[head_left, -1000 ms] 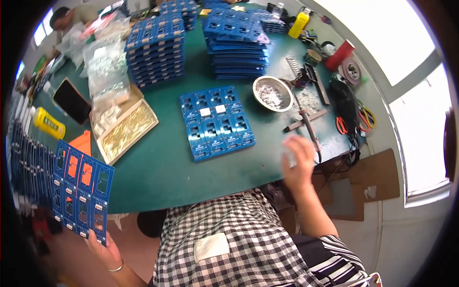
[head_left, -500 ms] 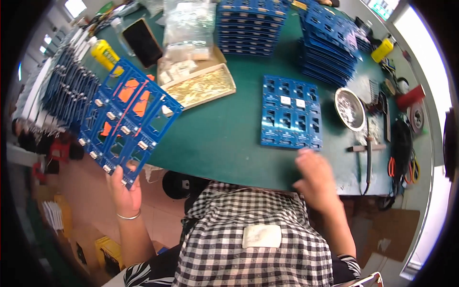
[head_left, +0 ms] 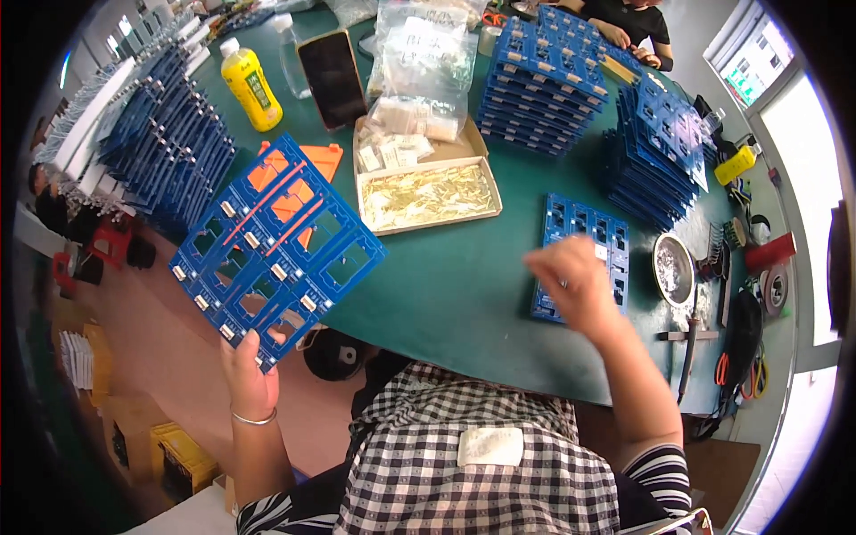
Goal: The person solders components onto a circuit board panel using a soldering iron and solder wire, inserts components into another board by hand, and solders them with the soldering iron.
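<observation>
My left hand (head_left: 252,370) grips the lower corner of a blue circuit board panel (head_left: 283,234) with rectangular cut-outs and white connectors, tilted up over the table's left edge. Through its openings shows an orange plastic piece (head_left: 328,162) lying behind it. On the right, my right hand (head_left: 578,278) hovers above a second blue circuit board panel (head_left: 557,214) on the table and hides part of it. Its fingers are curled together; whether anything small is between them cannot be seen. A shallow box of thin gold-coloured pins (head_left: 428,192) lies between the two panels.
Stacks of blue boards (head_left: 544,85) stand at the back and right (head_left: 655,147). More boards (head_left: 165,134) line the left. A yellow bottle (head_left: 251,87), a phone (head_left: 332,80), a metal bowl (head_left: 672,269) and a soldering iron (head_left: 688,361) surround the work area. Another person (head_left: 629,27) sits across.
My right hand has lifted and moved over the flat panel, its fingers curling in. My left hand still holds its panel. The view has shifted, bringing the person across into sight.
</observation>
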The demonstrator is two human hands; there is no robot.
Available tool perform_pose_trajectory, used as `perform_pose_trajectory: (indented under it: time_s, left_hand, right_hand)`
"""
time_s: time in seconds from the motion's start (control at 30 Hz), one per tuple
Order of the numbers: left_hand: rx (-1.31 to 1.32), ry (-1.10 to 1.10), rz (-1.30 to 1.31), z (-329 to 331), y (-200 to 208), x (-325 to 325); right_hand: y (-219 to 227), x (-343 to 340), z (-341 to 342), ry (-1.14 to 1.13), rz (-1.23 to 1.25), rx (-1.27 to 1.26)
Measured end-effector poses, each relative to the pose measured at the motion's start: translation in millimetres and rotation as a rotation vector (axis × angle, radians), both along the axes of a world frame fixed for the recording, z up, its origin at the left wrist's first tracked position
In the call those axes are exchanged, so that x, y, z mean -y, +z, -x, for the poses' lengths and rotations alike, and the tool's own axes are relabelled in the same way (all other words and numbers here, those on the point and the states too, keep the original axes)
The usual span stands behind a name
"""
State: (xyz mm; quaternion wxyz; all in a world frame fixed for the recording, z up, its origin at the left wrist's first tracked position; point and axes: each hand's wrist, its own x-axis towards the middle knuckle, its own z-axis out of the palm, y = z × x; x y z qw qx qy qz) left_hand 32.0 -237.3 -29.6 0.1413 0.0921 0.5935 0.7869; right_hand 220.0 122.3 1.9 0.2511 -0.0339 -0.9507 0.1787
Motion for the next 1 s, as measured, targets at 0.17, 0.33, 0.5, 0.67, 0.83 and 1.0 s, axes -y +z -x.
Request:
perform_pose_trajectory:
  time_s: [0.17,0.33,0.5,0.67,0.83,1.0]
  left_hand:
    - [-0.068,0.0,-0.057,2,2,-12]
    - [-0.057,-0.054,-0.065,9,2,-17]
    - [-0.039,-0.045,-0.072,10,-6,-11]
    - [-0.018,-0.042,-0.1,9,-7,-10]
    - [-0.024,-0.039,-0.103,10,-4,-13]
    - [-0.025,0.014,-0.076,15,-20,-4]
  right_hand:
    - [1,-4,36,0.155,-0.155,0.143]
    - [-28,9,57,0.06,-0.293,0.22]
    - [-24,19,74,0.154,-0.569,0.23]
    - [-26,24,81,0.178,-0.7,0.237]
    - [-25,18,84,0.22,-0.673,0.259]
    - [24,1,35,-0.039,-0.226,0.144]
